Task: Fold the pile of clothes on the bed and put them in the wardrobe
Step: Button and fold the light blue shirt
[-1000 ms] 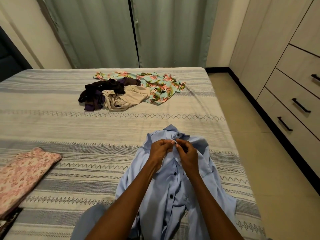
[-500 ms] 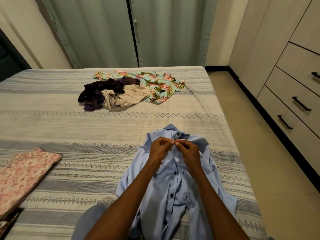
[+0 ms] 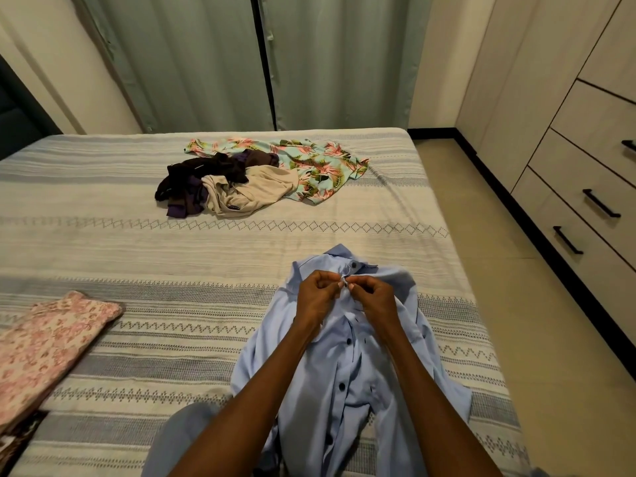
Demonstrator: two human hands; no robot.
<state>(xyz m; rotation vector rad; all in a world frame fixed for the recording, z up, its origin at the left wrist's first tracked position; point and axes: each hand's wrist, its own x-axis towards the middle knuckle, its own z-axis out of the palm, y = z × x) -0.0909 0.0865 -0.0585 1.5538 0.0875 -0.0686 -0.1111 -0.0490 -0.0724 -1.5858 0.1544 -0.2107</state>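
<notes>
A light blue button shirt (image 3: 347,366) lies front-up on the bed (image 3: 103,242), near its right front edge, collar pointing away from me. My left hand (image 3: 318,297) and my right hand (image 3: 373,297) meet just below the collar, each pinching the shirt's placket at the top button. Further back on the bed is the unfolded pile: a dark purple garment (image 3: 203,180), a beige garment (image 3: 254,191) and a turquoise floral shirt (image 3: 320,170). The wardrobe (image 3: 585,139), with black-handled drawers, stands along the right wall, all shut.
A folded pink floral cloth (image 3: 44,346) sits at the bed's left front, on top of a dark patterned piece (image 3: 17,438). Green curtains (image 3: 261,60) hang behind the bed. A tiled floor strip (image 3: 509,304) runs between bed and wardrobe.
Both hands stay at the top button under the collar; the fingers have shifted slightly, with the fingertips now closer together. The shirt and the pile have not moved.
</notes>
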